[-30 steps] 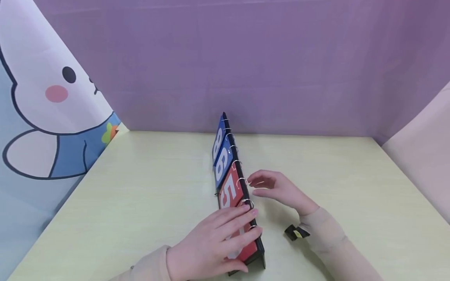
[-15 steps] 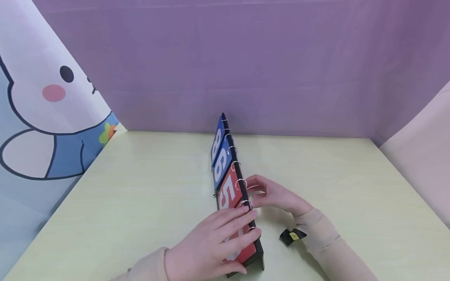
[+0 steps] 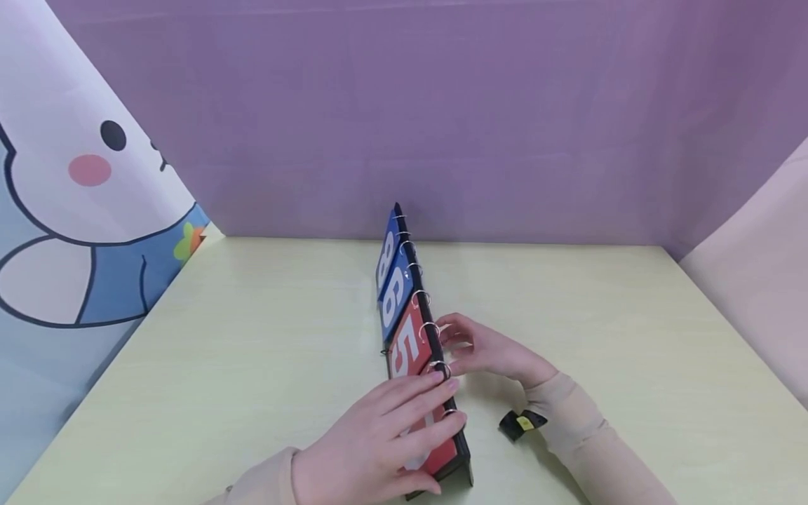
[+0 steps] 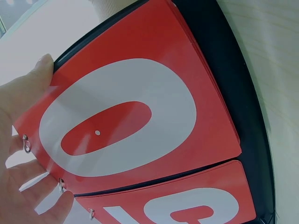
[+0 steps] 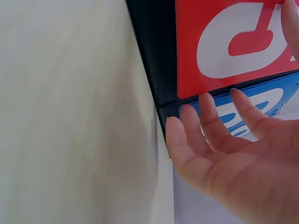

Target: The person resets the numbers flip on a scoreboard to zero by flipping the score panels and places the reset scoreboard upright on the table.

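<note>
A black tabletop flip scoreboard (image 3: pixel 438 344) with ringed number cards stands lengthwise away from me in the head view. Its left face carries blue cards (image 3: pixel 395 291) at the far end and a red 5 card (image 3: pixel 406 347) nearer. My left hand (image 3: pixel 375 442) holds the near end, fingers over the top edge, thumb at the end edge. A red 0 card (image 4: pixel 107 128) lies beside that hand in the left wrist view. On the opposite face, my right hand (image 3: pixel 495 353) has loosely bent fingers at the border of a red card (image 5: pixel 189 56) and a blue card (image 5: pixel 261 100). Fingertip contact is unclear.
The pale table (image 3: pixel 284 301) extends on both sides of the scoreboard, up to a purple backdrop (image 3: pixel 404 112). On the left hangs a cloth printed with a cartoon rabbit (image 3: pixel 50 196). A black strap piece (image 3: pixel 522 424) sits by the right sleeve.
My right hand has come closer to the scoreboard's right face and slightly toward me, settling there over the last half second. The left hand keeps its hold; the view has shifted slightly.
</note>
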`<state>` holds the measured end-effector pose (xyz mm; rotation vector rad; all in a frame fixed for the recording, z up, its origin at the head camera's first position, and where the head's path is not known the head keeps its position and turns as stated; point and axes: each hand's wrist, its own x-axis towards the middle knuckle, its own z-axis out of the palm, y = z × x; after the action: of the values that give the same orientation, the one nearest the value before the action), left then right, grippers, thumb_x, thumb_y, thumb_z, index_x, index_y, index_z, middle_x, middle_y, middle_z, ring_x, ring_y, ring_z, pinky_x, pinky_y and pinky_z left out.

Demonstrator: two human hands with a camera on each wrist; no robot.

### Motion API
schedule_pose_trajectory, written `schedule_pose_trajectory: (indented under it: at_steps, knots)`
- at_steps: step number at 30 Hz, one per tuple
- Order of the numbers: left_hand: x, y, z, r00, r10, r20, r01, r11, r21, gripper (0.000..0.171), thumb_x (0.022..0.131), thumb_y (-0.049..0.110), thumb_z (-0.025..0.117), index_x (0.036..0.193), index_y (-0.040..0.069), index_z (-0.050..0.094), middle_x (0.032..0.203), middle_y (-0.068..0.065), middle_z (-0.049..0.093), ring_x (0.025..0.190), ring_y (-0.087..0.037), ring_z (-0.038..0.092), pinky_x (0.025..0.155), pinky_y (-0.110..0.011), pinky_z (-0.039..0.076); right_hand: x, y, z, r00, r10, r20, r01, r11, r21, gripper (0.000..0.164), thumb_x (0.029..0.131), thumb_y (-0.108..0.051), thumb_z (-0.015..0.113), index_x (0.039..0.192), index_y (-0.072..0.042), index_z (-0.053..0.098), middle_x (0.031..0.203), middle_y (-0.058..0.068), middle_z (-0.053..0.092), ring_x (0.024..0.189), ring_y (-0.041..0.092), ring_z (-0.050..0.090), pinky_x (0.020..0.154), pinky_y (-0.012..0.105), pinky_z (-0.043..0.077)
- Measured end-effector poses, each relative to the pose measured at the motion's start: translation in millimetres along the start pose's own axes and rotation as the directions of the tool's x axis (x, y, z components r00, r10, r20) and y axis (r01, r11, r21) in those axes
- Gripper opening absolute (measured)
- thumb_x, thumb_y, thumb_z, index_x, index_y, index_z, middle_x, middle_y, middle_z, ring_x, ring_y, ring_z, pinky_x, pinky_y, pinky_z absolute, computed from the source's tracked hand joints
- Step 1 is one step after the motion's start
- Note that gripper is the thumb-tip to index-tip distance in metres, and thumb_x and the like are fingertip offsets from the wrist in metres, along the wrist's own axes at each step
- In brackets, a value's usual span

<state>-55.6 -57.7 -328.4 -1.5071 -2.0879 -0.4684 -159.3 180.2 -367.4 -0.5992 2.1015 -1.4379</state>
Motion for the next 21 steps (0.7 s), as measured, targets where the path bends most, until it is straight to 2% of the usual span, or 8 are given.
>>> schedule_pose_trajectory:
  at_steps: [4,7,11,17,21]
  knots:
    - [0.0,-0.2,0.3,1.0,0.02,-0.023,-0.02,1.0,0.017,0.077,0.065,0.054,0.08,0.126,0.014,0.055,0.142,-0.01,0.048,0.132,-0.023,0.043,0.104,-0.035,0.042,0,1,-2,1.0,0.014,-0.01,-0.015,0.999,-0.039,0.063,0.079,-0.024,0.076,0.127,-0.004,0.041,0.113,0.014,0.057,0.11,0.026,0.054,0.094,0.042,0.046]
    - [0.1,-0.6,0.2,0.999,0.032,-0.035,-0.031,0.999,0.024,0.077,0.065,0.054,0.08,0.126,0.013,0.056,0.142,-0.011,0.047,0.132,-0.024,0.043,0.105,-0.036,0.041,0,4,-6,0.999,0.01,-0.035,-0.013,0.996,-0.089,0.048,0.08,-0.024,0.076,0.115,-0.004,0.051,0.105,0.011,0.061,0.1,0.021,0.057,0.086,0.035,0.047]
    - [0.0,-0.4,-0.2,1.0,0.022,-0.022,-0.022,1.0,0.021,0.077,0.066,0.054,0.079,0.127,0.014,0.055,0.142,-0.01,0.048,0.132,-0.023,0.043,0.105,-0.035,0.041,-2,8,-18,0.997,0.024,-0.072,-0.033,0.991,-0.127,0.027,0.083,-0.023,0.073,0.098,-0.005,0.059,0.099,0.007,0.064,0.094,0.02,0.057,0.083,0.033,0.047]
    - [-1.1,0.3,-0.3,1.0,0.01,0.006,-0.01,1.0,0.016,0.077,0.067,0.054,0.079,0.129,0.015,0.054,0.139,-0.008,0.05,0.131,-0.022,0.043,0.104,-0.035,0.043,-6,13,-32,0.995,0.062,-0.076,-0.072,0.989,-0.13,0.025,0.086,-0.022,0.07,0.099,-0.004,0.06,0.102,0.008,0.065,0.093,0.021,0.058,0.082,0.033,0.047]
    - [-1.0,0.2,-0.7,1.0,0.005,0.018,-0.005,1.0,0.012,0.077,0.068,0.054,0.078,0.13,0.015,0.053,0.14,-0.007,0.049,0.132,-0.021,0.042,0.103,-0.035,0.043,-7,13,-36,0.992,0.07,-0.107,-0.086,0.985,-0.15,0.025,0.085,-0.023,0.07,0.1,-0.005,0.06,0.103,0.007,0.065,0.095,0.021,0.057,0.082,0.032,0.047]
